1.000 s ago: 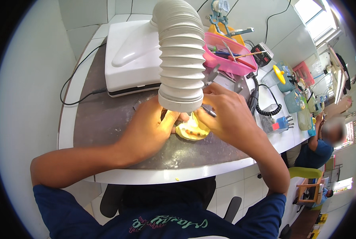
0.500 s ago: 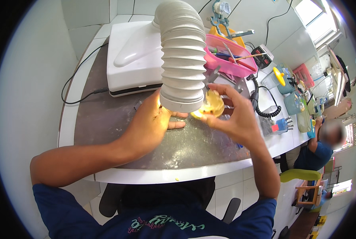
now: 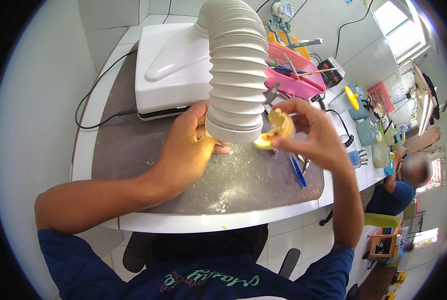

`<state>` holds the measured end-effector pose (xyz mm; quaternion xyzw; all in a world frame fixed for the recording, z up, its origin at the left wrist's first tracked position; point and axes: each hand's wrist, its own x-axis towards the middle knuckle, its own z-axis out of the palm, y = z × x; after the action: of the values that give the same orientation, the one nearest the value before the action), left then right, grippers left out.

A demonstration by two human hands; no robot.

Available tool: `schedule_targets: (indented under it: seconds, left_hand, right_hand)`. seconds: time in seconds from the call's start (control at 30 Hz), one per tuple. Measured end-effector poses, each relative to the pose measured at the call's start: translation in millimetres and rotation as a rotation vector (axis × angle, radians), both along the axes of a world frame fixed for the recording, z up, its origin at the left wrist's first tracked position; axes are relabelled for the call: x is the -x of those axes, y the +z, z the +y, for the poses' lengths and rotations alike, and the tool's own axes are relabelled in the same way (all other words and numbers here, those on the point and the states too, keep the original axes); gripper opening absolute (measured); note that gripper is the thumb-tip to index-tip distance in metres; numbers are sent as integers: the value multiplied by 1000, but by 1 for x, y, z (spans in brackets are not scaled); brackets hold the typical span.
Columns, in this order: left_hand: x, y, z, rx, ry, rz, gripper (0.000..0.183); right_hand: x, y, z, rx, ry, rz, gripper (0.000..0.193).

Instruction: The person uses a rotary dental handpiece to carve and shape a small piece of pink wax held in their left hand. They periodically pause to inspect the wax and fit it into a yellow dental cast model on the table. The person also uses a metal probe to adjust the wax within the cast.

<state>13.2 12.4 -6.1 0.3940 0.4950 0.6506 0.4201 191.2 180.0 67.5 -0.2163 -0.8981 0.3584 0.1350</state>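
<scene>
- Above the grey table [image 3: 148,150], the right hand [image 3: 311,135] pinches a yellow dental cast [image 3: 278,127] in its fingertips, just beside the mouth of a white ribbed hose [image 3: 236,75].
- The left hand [image 3: 188,150] rests open, fingers wide, against the hose's lower rim.
- Behind stand a white machine [image 3: 168,70] and a pink tray [image 3: 293,75].

The right hand [image 3: 311,132] pinches a yellow dental cast [image 3: 278,127] beside the ribbed white hose [image 3: 236,75]; the left hand [image 3: 188,150] rests below it.
</scene>
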Motion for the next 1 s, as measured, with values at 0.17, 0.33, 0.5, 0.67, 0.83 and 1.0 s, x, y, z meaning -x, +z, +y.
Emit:
schedule_targets:
  seconds: [0.17,0.33,0.5,0.67,0.83,1.0]
  left_hand:
    - [0,10,-2,102,13,150,25]
    - [-6,15,-6,182,-90,251,21]
    - [-15,12,-6,96,-76,174,18]
    - [-14,11,-9,39,-177,407,14]
    - [-19,7,-10,6,-71,411,20]
    - [-21,6,-10,14,-17,358,21]
  right_hand:
    - [-10,-36,-36,21,77,-6,75]
    - [-17,-41,-52,-289,27,211,58]
    - [-26,-30,-50,-517,200,209,24]
    - [-22,-36,-51,-617,234,185,18]
    - [-20,-34,-53,-618,228,169,17]
    - [-17,-35,-49,-449,120,329,17]
